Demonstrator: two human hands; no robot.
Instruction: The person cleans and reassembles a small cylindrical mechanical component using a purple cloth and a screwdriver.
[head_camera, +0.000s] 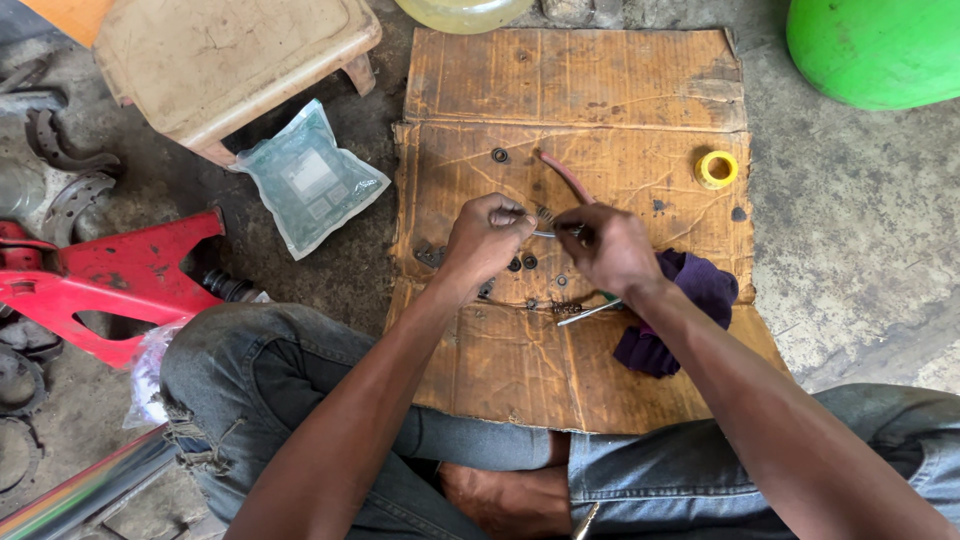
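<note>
Seated cross-legged on a concrete floor (850, 250), jeans-clad knees either side of a flattened sheet of cardboard (570, 90); both hands raised just above its middle. Left hand (485, 240) curled closed, grip pinched on one end of a thin metal rod (543, 234); right hand (605, 245) likewise closed in a fist-like grip, fingers meeting the rod's other end, a small spring-like piece (545, 213) just above between the two hands, too small to tell more. Curving away from behind the right hand toward the far side of the cardboard, a reddish hose (565, 175).

Scattered on the cardboard under and around the hands: small dark washers and nuts (522, 264); one dark ring (500, 155) farther up; a slim metal tool (588, 313) lying near the right wrist; a purple cloth (690, 290) bunched beneath the right forearm; a yellow tape roll (717, 169) well off to the right.

Off the cardboard to the left: a clear plastic packet (310, 178); a worn beige stool (225, 60); a red metal frame part (110, 275); curved brake shoes (60, 170) near the left edge. At the top right corner, a bright green rounded object (880, 45).
</note>
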